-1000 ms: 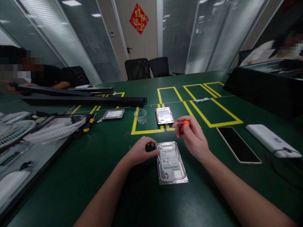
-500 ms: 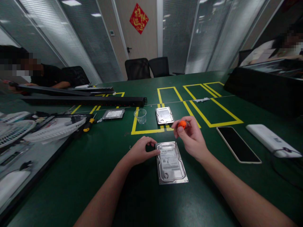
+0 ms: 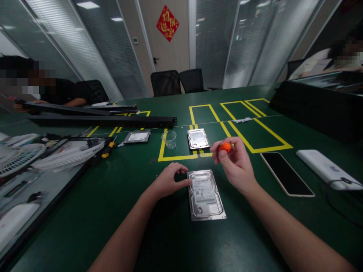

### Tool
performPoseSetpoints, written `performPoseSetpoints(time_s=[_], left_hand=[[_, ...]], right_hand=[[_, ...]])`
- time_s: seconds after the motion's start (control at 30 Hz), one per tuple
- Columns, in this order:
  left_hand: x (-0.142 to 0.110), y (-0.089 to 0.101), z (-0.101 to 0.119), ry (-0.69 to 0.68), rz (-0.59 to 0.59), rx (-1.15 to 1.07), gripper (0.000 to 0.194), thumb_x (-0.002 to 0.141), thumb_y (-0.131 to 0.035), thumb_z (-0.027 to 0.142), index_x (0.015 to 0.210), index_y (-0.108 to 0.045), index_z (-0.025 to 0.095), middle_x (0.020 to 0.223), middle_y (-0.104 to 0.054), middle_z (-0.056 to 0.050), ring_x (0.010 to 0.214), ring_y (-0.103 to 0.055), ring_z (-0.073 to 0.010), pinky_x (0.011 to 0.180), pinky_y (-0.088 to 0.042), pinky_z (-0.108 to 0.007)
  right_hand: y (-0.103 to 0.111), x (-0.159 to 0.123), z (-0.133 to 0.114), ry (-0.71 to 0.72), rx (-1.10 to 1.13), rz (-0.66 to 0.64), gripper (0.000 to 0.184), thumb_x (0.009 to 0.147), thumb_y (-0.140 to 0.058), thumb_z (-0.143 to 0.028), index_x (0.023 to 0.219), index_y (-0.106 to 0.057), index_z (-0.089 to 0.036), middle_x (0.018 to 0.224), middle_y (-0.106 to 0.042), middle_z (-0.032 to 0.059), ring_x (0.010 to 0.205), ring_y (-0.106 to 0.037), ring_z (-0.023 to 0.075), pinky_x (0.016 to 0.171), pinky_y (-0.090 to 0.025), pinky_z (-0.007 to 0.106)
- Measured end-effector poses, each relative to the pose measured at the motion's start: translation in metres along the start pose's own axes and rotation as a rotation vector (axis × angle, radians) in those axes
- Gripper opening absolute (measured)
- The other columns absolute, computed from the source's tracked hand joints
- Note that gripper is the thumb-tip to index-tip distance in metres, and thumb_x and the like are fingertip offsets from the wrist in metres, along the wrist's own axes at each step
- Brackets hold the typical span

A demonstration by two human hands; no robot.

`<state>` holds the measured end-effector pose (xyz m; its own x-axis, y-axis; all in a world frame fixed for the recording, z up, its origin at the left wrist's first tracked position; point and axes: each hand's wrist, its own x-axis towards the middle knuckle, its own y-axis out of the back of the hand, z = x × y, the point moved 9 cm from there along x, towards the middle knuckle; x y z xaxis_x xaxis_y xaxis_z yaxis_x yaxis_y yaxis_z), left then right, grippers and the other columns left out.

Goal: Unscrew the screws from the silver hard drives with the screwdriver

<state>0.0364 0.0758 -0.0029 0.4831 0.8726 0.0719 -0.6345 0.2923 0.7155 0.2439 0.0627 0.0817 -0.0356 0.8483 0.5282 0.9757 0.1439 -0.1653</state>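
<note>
Hard drive unmoved; right hand drifted rightward with orange tool.

dark green table with yellow taped rectangles | silver metal hard drive, white label | orange round tool handle | red diamond wall hanging, upper centre
</note>
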Motion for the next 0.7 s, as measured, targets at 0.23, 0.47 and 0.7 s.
performPoseSetpoints(time_s=[0.23, 0.47, 0.7], left_hand=[[-0.033, 0.101, -0.020, 0.145, 0.285, 0.245, 0.025, 0.100, -0.061, 0.042, 0.111, -0.070, 0.021, 0.109, -0.069, -0.008, 0.098, -0.065, -0.0248, 0.085, -0.052, -0.037], [-0.059, 0.087, -0.077, 0.395, 0.053, 0.233, 0.029, 0.096, -0.059, 0.043, 0.110, -0.070, 0.020, 0.094, -0.070, -0.005, 0.083, -0.065, -0.0231, 0.074, -0.049, -0.033], [-0.054, 0.069, -0.086, 0.457, 0.019, 0.243, 0.030, 0.096, -0.062, 0.048, 0.101, -0.071, 0.021, 0.093, -0.073, -0.005, 0.083, -0.066, -0.0231, 0.070, -0.047, -0.032]], right_hand=[[0.016, -0.013, -0.022, 0.114, -0.267, -0.003, 0.015, 0.104, -0.063, -0.028, 0.115, -0.053, -0.029, 0.110, -0.064, 0.0049, 0.081, -0.061, 0.0182, 0.071, -0.049, 0.036], [0.013, -0.050, -0.011, 0.325, -0.624, -0.103, 0.039, 0.098, -0.064, -0.012, 0.130, -0.050, -0.028, 0.114, -0.065, 0.0076, 0.104, -0.066, 0.0249, 0.088, -0.053, 0.042], [0.030, -0.046, -0.010, 0.298, -0.661, 0.030, 0.035, 0.098, -0.066, -0.014, 0.127, -0.052, -0.028, 0.114, -0.065, 0.0080, 0.102, -0.066, 0.0251, 0.085, -0.053, 0.041]])
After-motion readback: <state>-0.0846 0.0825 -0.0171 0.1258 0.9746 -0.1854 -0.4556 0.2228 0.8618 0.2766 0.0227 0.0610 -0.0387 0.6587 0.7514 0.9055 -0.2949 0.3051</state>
